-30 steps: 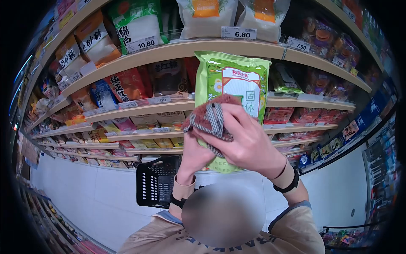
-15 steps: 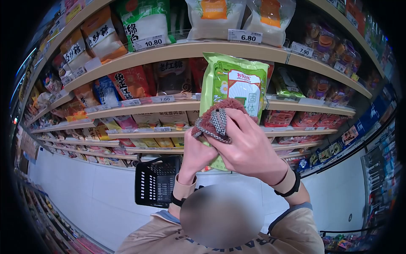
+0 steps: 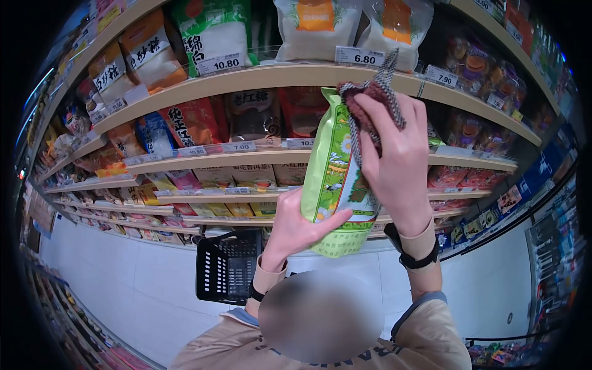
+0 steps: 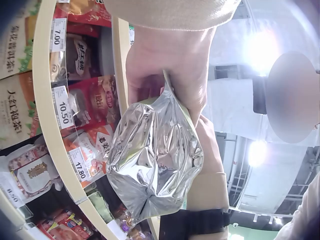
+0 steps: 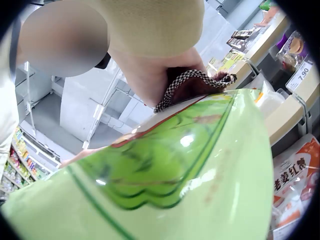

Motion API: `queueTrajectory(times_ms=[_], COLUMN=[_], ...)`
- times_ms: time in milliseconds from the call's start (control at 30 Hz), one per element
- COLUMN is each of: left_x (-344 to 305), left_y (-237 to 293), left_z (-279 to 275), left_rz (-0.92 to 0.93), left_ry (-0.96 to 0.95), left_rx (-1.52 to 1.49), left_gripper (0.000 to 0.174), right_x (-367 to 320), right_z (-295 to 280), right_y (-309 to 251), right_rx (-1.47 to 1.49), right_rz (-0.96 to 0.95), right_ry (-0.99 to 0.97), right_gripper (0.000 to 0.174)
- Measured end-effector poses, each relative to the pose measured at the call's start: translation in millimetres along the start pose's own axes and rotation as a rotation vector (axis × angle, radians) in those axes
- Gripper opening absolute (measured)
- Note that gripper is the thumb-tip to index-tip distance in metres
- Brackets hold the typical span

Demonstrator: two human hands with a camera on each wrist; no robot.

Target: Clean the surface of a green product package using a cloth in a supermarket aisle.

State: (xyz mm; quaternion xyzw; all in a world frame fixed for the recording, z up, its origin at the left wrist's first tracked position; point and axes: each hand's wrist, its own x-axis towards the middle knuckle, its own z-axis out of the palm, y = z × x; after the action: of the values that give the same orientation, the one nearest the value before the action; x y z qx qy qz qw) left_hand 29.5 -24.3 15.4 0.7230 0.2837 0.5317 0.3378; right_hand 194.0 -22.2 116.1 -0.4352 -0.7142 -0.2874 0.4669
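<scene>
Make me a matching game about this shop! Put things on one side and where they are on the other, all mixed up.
Things:
1. green bag
2. brown cloth
3. black basket
4. 6.80 price tag

Places:
A. stuck on a shelf edge
B. held by the right hand
C. low down, near the left wrist
D. gripped at its bottom by the left hand

Pairs: 1-D, 2-B, 3-C, 4-A
</scene>
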Motion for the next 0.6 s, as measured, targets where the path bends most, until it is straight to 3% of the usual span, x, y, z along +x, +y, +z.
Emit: queueTrajectory(times_ms=[133, 167, 267, 467, 600], left_x=[1, 1, 2, 2, 3], left_y=[3, 2, -2, -6, -11], left_z=[-5, -6, -6, -6, -4], left_rz=[-0.109, -0.109, -0.054, -0.049, -0.084], left_ry=[-0.009, -0.009, 0.02, 0.071, 0.043], left_rx=[0.003, 0.004, -0.052, -0.132, -0.122], left_gripper=[0.035, 0.035, 0.034, 0.037, 0.038], right_x=[-7, -8, -5, -2, -26], right_z=[4, 8, 5, 6, 6], right_y=[-27, -26, -19, 35, 16], right_rx=[0.198, 0.158, 0.16, 0.048, -0.013], right_rz=[-0.041, -0.176, -0.169, 0.102, 0.149], right_ry=[-0.062, -0.026, -0.066, -0.021, -0.017], right_gripper=[0.044, 0.038, 0.036, 0.033, 0.036])
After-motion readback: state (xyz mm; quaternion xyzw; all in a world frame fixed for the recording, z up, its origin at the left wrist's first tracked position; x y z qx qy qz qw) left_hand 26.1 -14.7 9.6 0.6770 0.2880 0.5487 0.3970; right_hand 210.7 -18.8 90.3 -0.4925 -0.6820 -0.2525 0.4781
